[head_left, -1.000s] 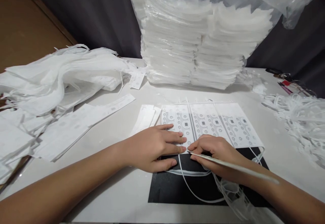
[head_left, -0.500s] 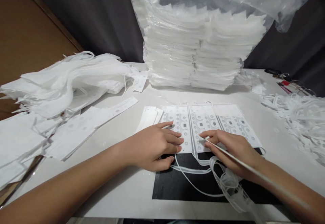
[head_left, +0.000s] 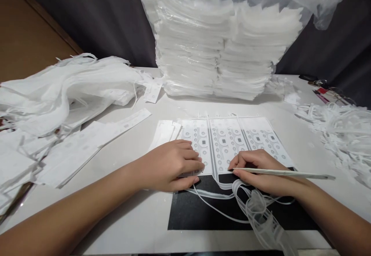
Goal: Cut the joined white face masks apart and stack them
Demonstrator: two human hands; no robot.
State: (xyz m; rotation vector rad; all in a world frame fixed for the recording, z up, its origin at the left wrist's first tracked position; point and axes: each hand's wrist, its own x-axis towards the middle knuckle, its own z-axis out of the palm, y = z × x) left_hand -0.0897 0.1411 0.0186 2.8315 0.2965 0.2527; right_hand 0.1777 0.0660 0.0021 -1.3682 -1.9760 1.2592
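Observation:
White sheet panels printed with grey circles and small dark squares [head_left: 224, 132] lie side by side, their lower edges over a black mat [head_left: 203, 213]. My left hand [head_left: 174, 165] rests on the leftmost panel, fingers stretched out and thumb at its lower edge. My right hand [head_left: 257, 171] pinches a thin, pale stick-like tool [head_left: 290, 173], whose tip is near the middle panel's lower edge. Narrow translucent strips [head_left: 220, 182] run between the panels and loop onto the mat. A tangle of these strips [head_left: 261, 209] lies below my right hand.
A tall stack of white sheets in clear plastic [head_left: 220, 55] stands at the back. Loose white sheets [head_left: 72, 86] are heaped at left, above cut printed pieces [head_left: 78, 151]. A pile of white strips [head_left: 339, 132] lies at right on the white table [head_left: 121, 217].
My right hand has turned the tool from slanting down across the wrist to nearly level, its tip now lower on the middle panel. My left hand stays on the left panel. The view has shifted slightly.

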